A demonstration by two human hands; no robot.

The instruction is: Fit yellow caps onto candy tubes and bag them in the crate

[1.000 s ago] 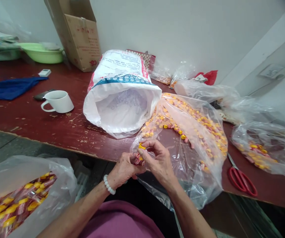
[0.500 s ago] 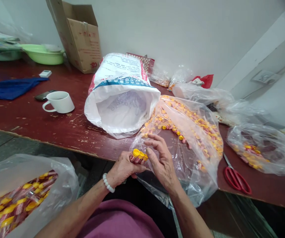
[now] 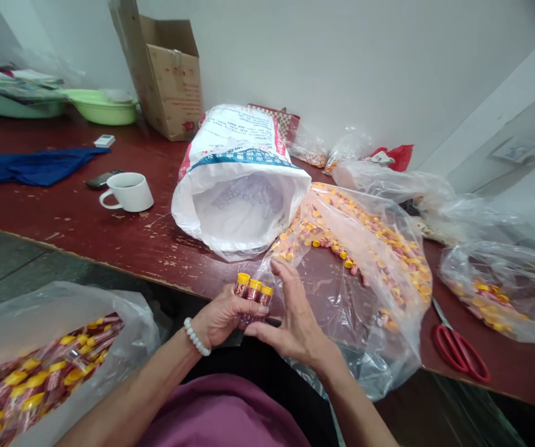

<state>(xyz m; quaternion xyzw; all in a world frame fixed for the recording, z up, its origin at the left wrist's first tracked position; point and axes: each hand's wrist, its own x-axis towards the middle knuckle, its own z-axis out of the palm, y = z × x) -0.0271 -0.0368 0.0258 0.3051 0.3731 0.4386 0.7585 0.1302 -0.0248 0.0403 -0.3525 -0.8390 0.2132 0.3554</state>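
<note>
Left hand (image 3: 220, 315) grips three yellow-capped tubes (image 3: 253, 292) side by side.
Caps (image 3: 243, 277) point up, long axes near upright; the right hand (image 3: 296, 324) spreads wide beside them.

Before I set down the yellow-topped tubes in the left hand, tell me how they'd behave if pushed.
The tubes look round, so laid on the table they would probably roll if nudged. Their straight, smooth-looking sides suggest they are stiff and perhaps slippery. Since the left hand holds three side by side, each is likely light.
</note>
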